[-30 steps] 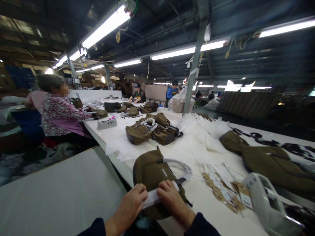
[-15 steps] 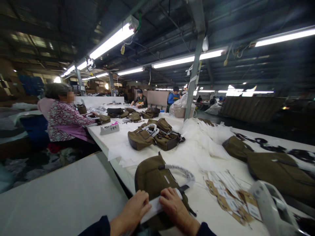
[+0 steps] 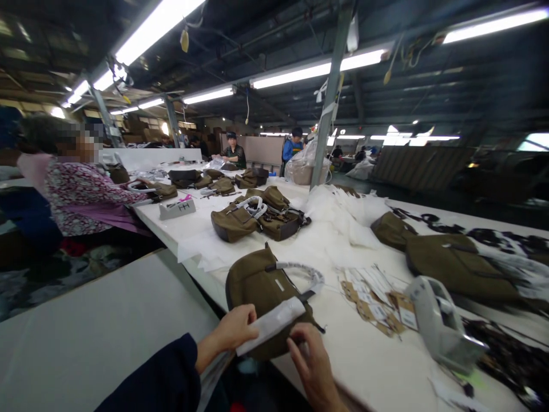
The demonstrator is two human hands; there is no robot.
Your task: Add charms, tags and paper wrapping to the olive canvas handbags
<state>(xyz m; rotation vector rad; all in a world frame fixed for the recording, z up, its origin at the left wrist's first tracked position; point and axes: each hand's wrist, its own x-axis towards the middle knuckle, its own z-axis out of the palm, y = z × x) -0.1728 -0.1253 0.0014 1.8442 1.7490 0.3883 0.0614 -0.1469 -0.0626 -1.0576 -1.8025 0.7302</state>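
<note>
An olive-brown handbag (image 3: 253, 283) lies on the white table's near edge, directly before me. One of its handles (image 3: 315, 276) is arched and covered in clear plastic wrap. Across the bag's near side runs a flat white wrapping strip (image 3: 277, 323); whether the other handle is inside it is hidden. My left hand (image 3: 235, 327) pinches the strip's left end between thumb and fingers. Just below the strip's right half, beside the bag, my right hand (image 3: 309, 357) has its fingers loosely curled and apart, with nothing visible in them.
A tape dispenser (image 3: 444, 320) stands at the right, beside cardboard tags (image 3: 377, 306) with strings. More handbags (image 3: 235, 220) lie farther back, near a pile of white sheets (image 3: 343, 223). A metal post (image 3: 328, 131) rises beyond. A co-worker (image 3: 86, 183) sits at left.
My right hand has come off the white strip and moved down to the right. My left hand still holds the strip's end. The view has tilted down and turned right.
</note>
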